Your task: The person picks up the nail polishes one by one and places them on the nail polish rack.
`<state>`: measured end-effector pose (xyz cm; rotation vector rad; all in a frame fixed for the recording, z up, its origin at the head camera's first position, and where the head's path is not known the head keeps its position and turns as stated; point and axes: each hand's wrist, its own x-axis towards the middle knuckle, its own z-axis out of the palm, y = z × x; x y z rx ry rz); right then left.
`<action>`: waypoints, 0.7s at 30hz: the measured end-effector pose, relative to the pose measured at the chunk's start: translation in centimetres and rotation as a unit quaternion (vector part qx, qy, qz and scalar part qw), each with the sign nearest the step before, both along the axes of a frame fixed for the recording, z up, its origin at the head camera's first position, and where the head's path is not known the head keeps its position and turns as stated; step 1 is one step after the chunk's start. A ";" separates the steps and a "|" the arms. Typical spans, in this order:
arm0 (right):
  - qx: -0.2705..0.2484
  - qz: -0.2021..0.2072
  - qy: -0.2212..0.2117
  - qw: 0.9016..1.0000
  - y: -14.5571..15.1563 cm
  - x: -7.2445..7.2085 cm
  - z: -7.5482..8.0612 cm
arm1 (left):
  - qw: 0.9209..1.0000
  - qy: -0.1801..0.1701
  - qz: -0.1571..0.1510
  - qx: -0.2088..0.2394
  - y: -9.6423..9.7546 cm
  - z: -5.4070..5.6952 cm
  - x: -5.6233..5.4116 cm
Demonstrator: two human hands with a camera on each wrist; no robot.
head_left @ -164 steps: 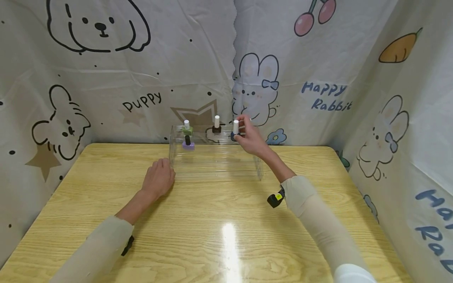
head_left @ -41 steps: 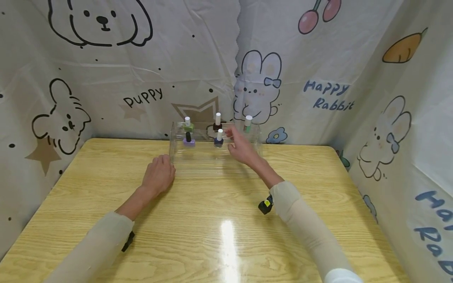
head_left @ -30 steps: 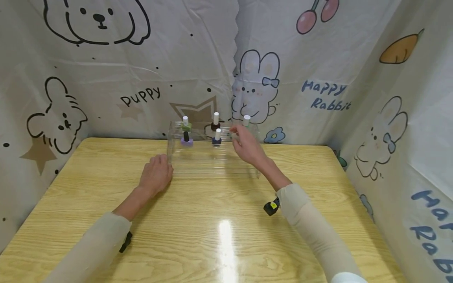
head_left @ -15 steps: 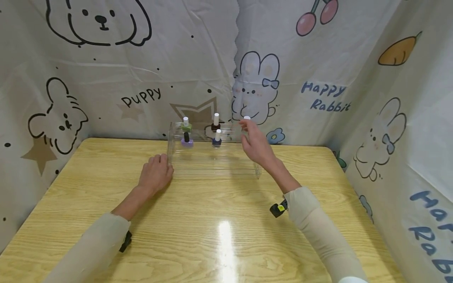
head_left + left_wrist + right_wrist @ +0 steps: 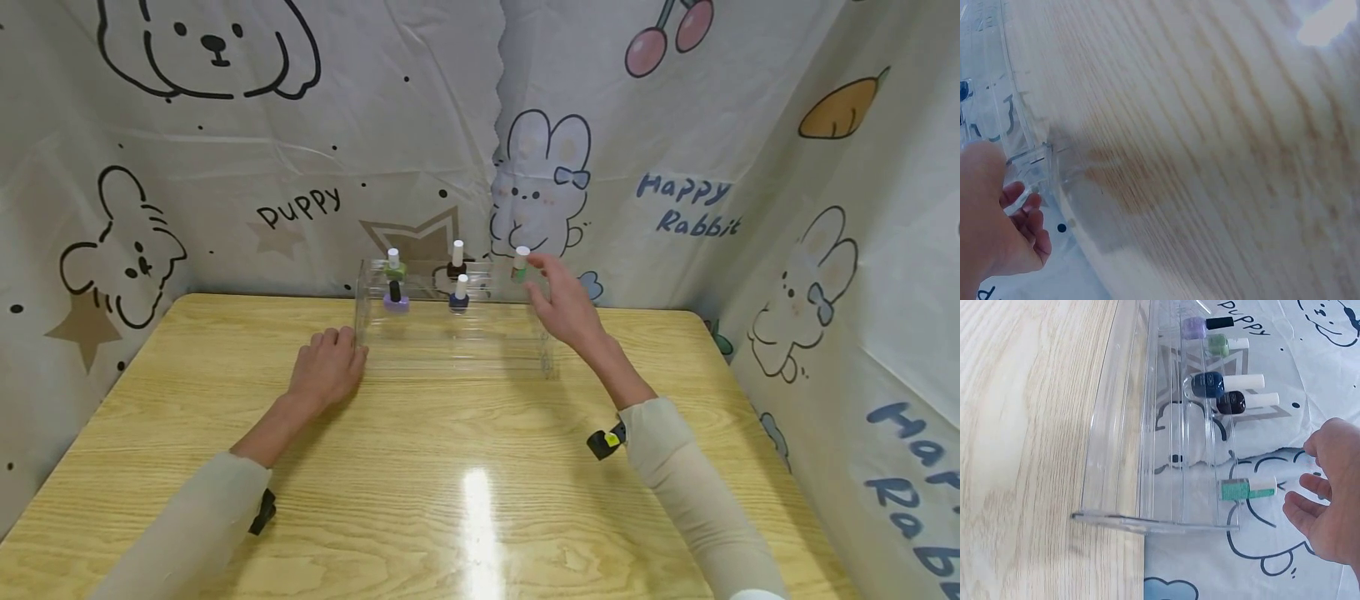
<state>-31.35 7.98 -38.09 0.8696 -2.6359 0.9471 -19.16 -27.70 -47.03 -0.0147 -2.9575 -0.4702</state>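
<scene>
A clear stepped display rack (image 5: 450,340) stands on the table's far part, holding several nail polish bottles. My left hand (image 5: 327,367) grips its left end, fingers curled by the end panel in the left wrist view. Open and relaxed, my right hand (image 5: 567,304) is just right of the glittery green nail polish (image 5: 1235,489) on the top step; a small gap separates them in the right wrist view. On that step also stand a dark brown polish (image 5: 457,265) and a light green one (image 5: 393,267). Below are a dark blue polish (image 5: 460,296) and a purple one (image 5: 396,302).
The wooden table (image 5: 375,500) reaches back to a printed curtain (image 5: 420,125), close behind the rack. Another curtain side (image 5: 840,275) borders the right. The rack's lower, front steps bear no bottles.
Earlier my right hand held the dark blue polish near the top step; it now stands one step lower, released. The right hand has since moved rightward past the green polish. The left hand stayed.
</scene>
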 end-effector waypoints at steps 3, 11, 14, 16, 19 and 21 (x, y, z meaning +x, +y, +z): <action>-0.005 -0.006 -0.005 1.000 0.7 -0.2 0.0 | 1.000 -0.011 0.001 0.013 -0.3 0.2 0.1; 0.016 -0.020 0.007 1.000 2.0 -0.8 -0.3 | 0.999 -0.020 0.011 0.043 -1.4 0.7 0.4; 0.031 -0.017 0.009 0.999 2.4 -1.1 -0.3 | 0.999 -0.014 0.016 0.044 -2.0 0.7 0.3; 0.039 -0.021 0.010 0.999 2.7 -1.1 -0.4 | 0.999 -0.010 0.018 0.048 -2.3 0.7 0.3; 0.041 -0.027 0.011 0.999 3.1 -1.2 -0.4 | 0.998 -0.008 0.018 0.055 -2.6 0.8 0.3; 0.040 -0.031 0.009 0.999 3.2 -1.2 -0.4 | 0.998 -0.011 0.017 0.059 -2.8 0.8 0.4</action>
